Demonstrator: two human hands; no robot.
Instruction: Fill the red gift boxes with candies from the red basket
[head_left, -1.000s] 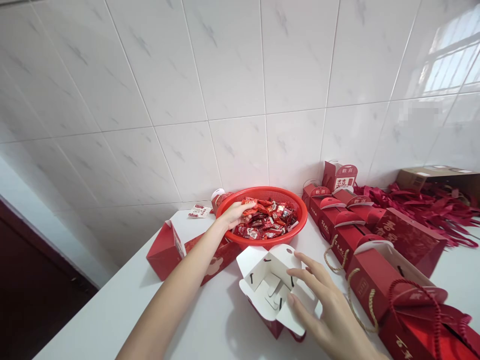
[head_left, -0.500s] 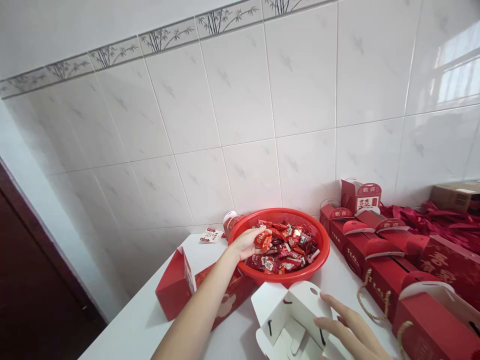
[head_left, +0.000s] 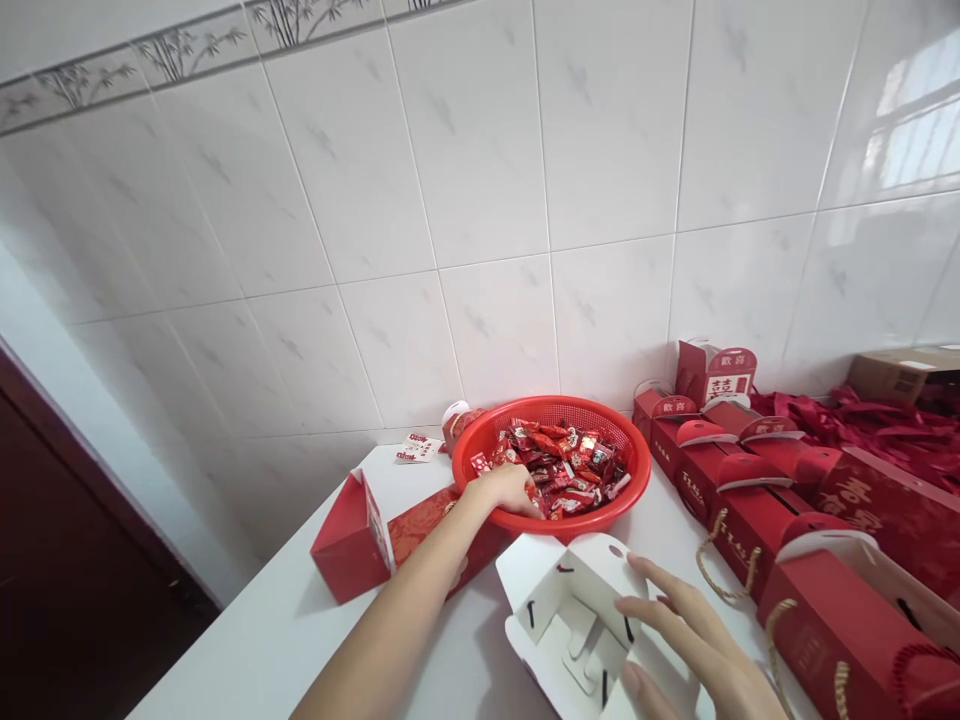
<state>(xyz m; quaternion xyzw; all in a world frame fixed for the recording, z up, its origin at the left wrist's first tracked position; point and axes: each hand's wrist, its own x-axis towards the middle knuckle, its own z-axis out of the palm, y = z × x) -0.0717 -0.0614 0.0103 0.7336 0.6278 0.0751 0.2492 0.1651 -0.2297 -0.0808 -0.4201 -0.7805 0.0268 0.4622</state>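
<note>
Down among the wrapped candies (head_left: 574, 460) in the round red plastic basket (head_left: 641, 475), my left hand (head_left: 506, 488) has its fingers curled over a red-wrapped piece; the fingertips are partly hidden. Below the basket stands an unfolded-top paper box (head_left: 529, 570), white inside, with folded flaps at its bottom and dark cord ends in its walls. No candies show in it. My right hand (head_left: 694, 625) lies over the box's right side, fingers spread and touching its flap and wall.
A red box (head_left: 349, 545) stands at left, with another red box (head_left: 424, 525) lying behind my left forearm. A small printed card (head_left: 418, 448) is near the back edge. Rows of red gift boxes (head_left: 739, 510), maroon ribbon (head_left: 892, 440) and a cardboard carton (head_left: 904, 378) fill the right.
My left hand has turned palm down and lowered into the candies; before, it held a red-wrapped candy palm up above them. My right hand stays at the white-lined box. The view has shifted slightly.
</note>
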